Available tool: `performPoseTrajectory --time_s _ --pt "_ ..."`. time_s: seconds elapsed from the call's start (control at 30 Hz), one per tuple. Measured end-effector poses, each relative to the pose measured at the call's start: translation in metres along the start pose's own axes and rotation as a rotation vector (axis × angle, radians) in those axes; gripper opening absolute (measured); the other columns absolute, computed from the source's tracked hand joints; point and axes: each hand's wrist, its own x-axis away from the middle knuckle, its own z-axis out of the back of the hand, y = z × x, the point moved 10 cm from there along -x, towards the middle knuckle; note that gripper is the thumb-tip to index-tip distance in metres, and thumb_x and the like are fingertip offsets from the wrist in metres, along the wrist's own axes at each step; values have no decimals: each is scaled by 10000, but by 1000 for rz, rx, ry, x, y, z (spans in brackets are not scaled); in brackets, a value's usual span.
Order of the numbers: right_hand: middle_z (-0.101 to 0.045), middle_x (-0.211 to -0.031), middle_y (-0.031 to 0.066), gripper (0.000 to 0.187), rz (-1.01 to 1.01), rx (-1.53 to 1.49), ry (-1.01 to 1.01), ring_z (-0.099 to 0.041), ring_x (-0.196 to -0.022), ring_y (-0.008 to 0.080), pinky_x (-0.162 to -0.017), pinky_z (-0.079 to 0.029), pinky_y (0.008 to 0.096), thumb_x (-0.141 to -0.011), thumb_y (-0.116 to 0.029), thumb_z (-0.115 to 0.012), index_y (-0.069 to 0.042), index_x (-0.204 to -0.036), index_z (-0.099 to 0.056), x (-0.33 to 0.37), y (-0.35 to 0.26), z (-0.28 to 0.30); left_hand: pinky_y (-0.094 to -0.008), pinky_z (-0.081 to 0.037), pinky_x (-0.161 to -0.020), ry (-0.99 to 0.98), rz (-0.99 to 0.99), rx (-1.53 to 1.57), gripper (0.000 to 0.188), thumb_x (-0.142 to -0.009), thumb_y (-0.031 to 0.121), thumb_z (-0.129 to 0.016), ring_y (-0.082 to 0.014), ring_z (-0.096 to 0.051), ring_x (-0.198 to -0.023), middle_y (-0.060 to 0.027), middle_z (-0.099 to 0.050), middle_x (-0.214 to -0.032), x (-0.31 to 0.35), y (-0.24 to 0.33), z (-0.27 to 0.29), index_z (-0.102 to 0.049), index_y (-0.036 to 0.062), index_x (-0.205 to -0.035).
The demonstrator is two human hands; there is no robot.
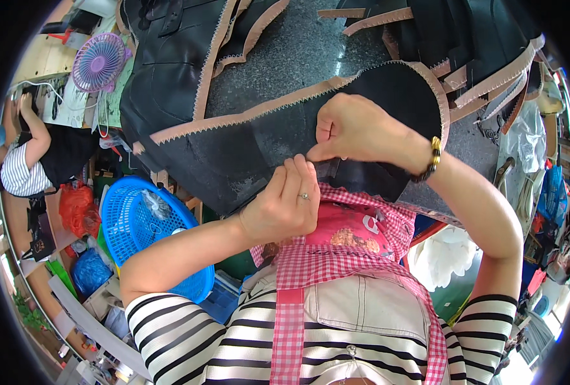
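A large black leather piece [214, 154] with a tan, zigzag-cut border lies across the front of the worktable, its rounded end to the right. At its near edge my left hand [282, 205], wearing a ring, has its fingers pressed together on the leather. My right hand [355, 131] is curled closed over the piece, thumb pointing down toward the left fingertips. A beaded bracelet [434, 157] circles the right wrist. Whatever lies between the right fingers is hidden.
More black leather pieces [163, 70] are heaped at the left, others [496, 38] at the far right, on the dark speckled tabletop [285, 58]. Below left stands a blue plastic basket [128, 218]. A purple fan [99, 62] and another person [48, 154] are farther left.
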Motion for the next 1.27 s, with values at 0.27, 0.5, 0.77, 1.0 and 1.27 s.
performPoseTrajectory --time_s 0.27,0.5,0.77,1.0,1.27 --pt "-635 -556 86 204 -14 -40 -13 -654 -561 201 -596 -519 332 -681 -202 -747 -7 -682 -687 1 3 1 -322 -579 -679 15 25 20 224 -790 25 -623 -300 -675 -791 -263 -665 -921 2 0 -3 -657 -134 -945" --pt "-661 -642 98 251 28 10 -20 -664 -643 206 -629 -519 331 -701 -227 -773 -2 -779 -693 6 -5 1 -326 -561 -652 11 59 102 237 -755 3 -612 -279 -675 -748 -218 -674 -868 -3 -7 1 -658 -104 -962" --pt "-647 -789 63 285 587 358 406 -639 -693 210 -682 -524 304 -678 -81 -792 -34 -931 -670 191 -146 84 -269 -535 -687 -499 747 1415 174 -753 -25 -703 -133 -683 -730 -98 -736 -834 -25 -107 27 -734 -32 -924" --pt "-613 -892 84 330 758 273 436 -614 -769 273 -657 -503 357 -635 -105 -794 -22 -917 -645 169 -130 44 -219 -537 -735 -603 767 2013 232 -770 -33 -780 -92 -670 -784 -76 -729 -884 -20 -68 25 -711 -68 -989" --pt "-643 -947 93 333 1040 382 540 -621 -763 219 -618 -493 330 -564 -102 -680 -26 -888 -678 196 -111 19 -209 -513 -751 -509 847 2209 206 -819 22 -760 -66 -641 -790 -64 -728 -882 -10 -41 19 -719 -47 -1009"
